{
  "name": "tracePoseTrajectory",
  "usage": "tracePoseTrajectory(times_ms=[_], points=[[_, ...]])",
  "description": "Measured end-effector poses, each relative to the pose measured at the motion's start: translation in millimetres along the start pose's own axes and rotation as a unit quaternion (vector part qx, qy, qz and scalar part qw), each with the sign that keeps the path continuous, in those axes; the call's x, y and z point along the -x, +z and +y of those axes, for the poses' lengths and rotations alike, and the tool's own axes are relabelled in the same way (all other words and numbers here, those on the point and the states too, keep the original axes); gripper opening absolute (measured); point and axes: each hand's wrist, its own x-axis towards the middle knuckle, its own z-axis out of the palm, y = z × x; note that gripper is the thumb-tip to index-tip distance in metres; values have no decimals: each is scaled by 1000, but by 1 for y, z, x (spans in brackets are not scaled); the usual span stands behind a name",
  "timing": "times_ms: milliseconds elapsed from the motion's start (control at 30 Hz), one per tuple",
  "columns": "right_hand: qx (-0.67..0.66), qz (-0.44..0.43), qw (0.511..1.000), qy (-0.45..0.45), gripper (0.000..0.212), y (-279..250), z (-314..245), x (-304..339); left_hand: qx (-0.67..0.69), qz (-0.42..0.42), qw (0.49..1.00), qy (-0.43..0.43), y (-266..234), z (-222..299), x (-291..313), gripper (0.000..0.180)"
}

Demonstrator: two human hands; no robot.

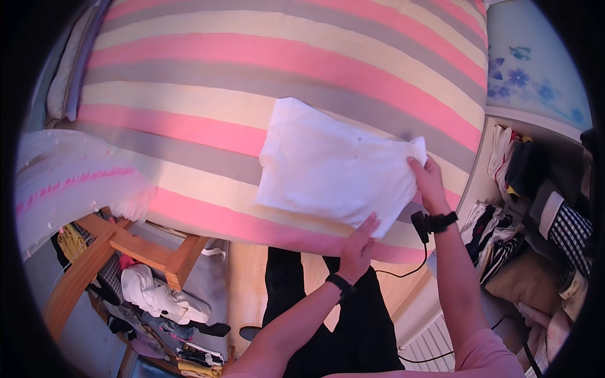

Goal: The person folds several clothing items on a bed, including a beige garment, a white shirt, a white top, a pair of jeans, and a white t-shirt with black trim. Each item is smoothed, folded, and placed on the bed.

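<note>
On the pink-grey-cream striped bed [189,115], the white cloth garment [334,165] looks light and limp: grip corners, as your right hand [431,184] pinches one, your left hand [357,249] straight-fingered.

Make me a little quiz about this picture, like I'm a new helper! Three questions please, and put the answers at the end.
1. Pick one. The white garment lies on:
a) the floor
b) the striped sheet
c) a shelf

2. True or false: there are black bands on both wrists.

3. Fill the gap: the ___ hand grips one end of the garment, while the other hand has its fingers held straight at the near edge.

Key
1. b
2. True
3. right (the right hand grips; the left hand has the straight fingers)
</note>
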Motion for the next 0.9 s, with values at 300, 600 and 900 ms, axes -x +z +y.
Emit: tracePoseTrajectory(times_ms=[300,600,900], points=[[43,-77,991,-104,46,199,-87,13,358,326,861,-154,-121,18,-32,34],[317,174,846,-391,60,209,-17,50,112,406,878,-226,-201,-3,-35,46],[27,29,997,66,48,209,65,91,128,184,916,-334,-256,-18,-83,38]])
